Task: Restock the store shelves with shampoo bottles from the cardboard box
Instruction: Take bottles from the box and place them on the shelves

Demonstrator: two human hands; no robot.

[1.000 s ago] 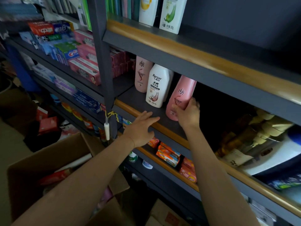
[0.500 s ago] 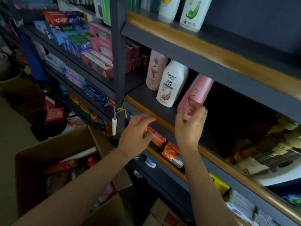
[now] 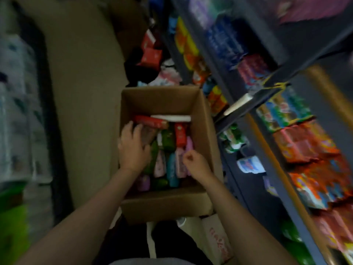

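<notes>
An open cardboard box [image 3: 202, 119] stands on the floor below me, packed with bottles and packs in pink, green, teal and red. My left hand [image 3: 132, 148] reaches into its left side, fingers spread over a brown pack [image 3: 148, 133]; whether it touches is unclear through blur. My right hand [image 3: 194, 162] hovers over the pink bottles [image 3: 179, 161] at the box's right side, fingers loosely curled, holding nothing. The shelf with the shampoo bottles is out of view.
Dark metal shelves [image 3: 267, 119] run along the right, filled with colourful packs. Red boxes [image 3: 150, 54] and a dark heap lie on the floor beyond the box. Another rack with pale goods [image 3: 17, 104] stands at the left. Bare tan floor lies between.
My right hand let go of the pink bottle on the shelf. Both hands dropped from the shelf to the box, and my view swung down onto it.
</notes>
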